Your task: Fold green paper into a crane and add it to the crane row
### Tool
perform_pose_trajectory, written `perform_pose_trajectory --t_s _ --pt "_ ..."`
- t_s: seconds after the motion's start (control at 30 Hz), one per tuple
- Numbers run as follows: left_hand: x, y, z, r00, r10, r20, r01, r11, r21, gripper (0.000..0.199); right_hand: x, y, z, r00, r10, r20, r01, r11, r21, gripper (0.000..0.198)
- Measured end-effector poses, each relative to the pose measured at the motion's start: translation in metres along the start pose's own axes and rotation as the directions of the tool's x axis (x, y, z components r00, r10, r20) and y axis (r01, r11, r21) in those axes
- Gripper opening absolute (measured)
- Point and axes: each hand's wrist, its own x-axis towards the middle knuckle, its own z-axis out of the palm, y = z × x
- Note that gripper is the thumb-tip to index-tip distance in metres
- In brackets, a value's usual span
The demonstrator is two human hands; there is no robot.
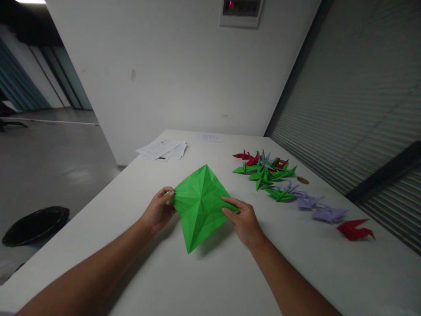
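A creased sheet of green origami paper point(201, 202) is spread between my hands, a corner toward me and the opposite corner pointing away. Fold lines meet at its middle. My left hand point(161, 208) pinches the left corner between thumb and fingers. At the right corner, my right hand point(242, 219) grips the paper, thumb and forefinger on the upper face. The sheet is held above the white table point(210, 289), with a shadow beneath it. Some fingers of both hands are hidden.
Folded paper cranes in green point(261, 175), purple point(329, 213) and red point(355, 230) lie along the table's right side. Printed sheets point(162, 149) rest at the far left. A black-lined bin point(36, 224) stands on the floor at left. Blinds point(362, 87) border the right edge.
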Motion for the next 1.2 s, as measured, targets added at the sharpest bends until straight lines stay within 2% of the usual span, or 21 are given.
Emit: perform_pose_trajectory --t_s 0.17,0.33,0.53,0.73,0.97,1.2 --pt "0.003 -0.003 -0.004 0.999 -0.015 -0.035 0.017 0.999 0.049 0.036 0.0 0.004 0.0 1.0 0.008 -0.024 -0.006 0.998 0.063 0.041" --pt "0.01 -0.002 -0.01 0.997 0.022 -0.072 -0.012 0.99 0.138 0.041 0.002 -0.007 -0.007 1.0 -0.026 0.004 0.026 0.998 -0.057 0.044" --pt "0.013 0.002 -0.015 0.997 0.051 -0.049 -0.034 0.954 0.299 0.045 0.007 -0.022 -0.017 0.974 -0.22 0.063 0.228 0.917 -0.327 0.031" --pt "0.012 0.0 -0.015 0.994 0.092 -0.054 -0.061 0.904 0.423 0.042 0.01 -0.018 -0.02 0.935 -0.337 0.107 0.351 0.841 -0.413 0.024" --pt "0.012 -0.003 -0.015 0.995 0.082 -0.06 -0.049 0.904 0.424 0.043 0.01 -0.017 -0.017 0.886 -0.443 0.139 0.457 0.782 -0.424 0.013" --pt "0.01 -0.003 -0.011 0.997 0.045 -0.067 -0.018 0.935 0.353 0.043 0.008 -0.02 -0.014 0.909 -0.392 0.139 0.414 0.823 -0.388 0.011"
